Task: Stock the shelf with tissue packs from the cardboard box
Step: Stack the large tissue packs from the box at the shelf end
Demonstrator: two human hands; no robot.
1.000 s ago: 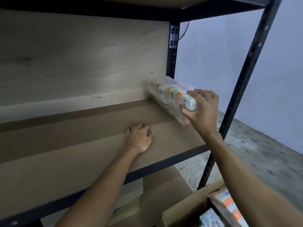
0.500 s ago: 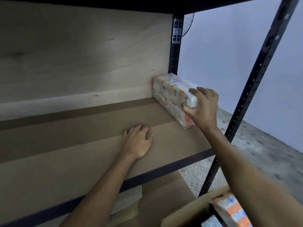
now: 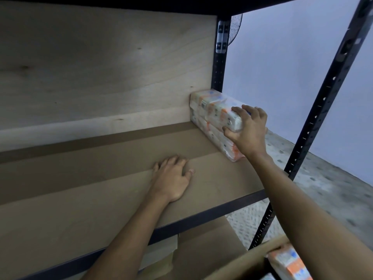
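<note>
A white and orange tissue pack (image 3: 214, 110) stands on its long side in the far right corner of the wooden shelf board (image 3: 96, 190), its far end against the back panel. My right hand (image 3: 248, 131) grips its near end, fingers over the top and thumb on the side. Flat on the board, palm down, lies my left hand (image 3: 171, 178), holding nothing, about a hand's width left of the pack. At the bottom right, the open cardboard box (image 3: 248, 261) shows another orange and white pack (image 3: 288, 263) inside.
A black perforated metal post (image 3: 323, 102) stands at the front right, another post (image 3: 220, 53) at the back corner. A dark shelf edge (image 3: 201, 221) runs along the front. A wooden shelf sits overhead. Grey speckled floor (image 3: 333, 195) and a pale wall lie to the right.
My right hand has pushed the pack deeper into the back right corner, until it reaches the back panel. My left hand has stayed flat on the board.
</note>
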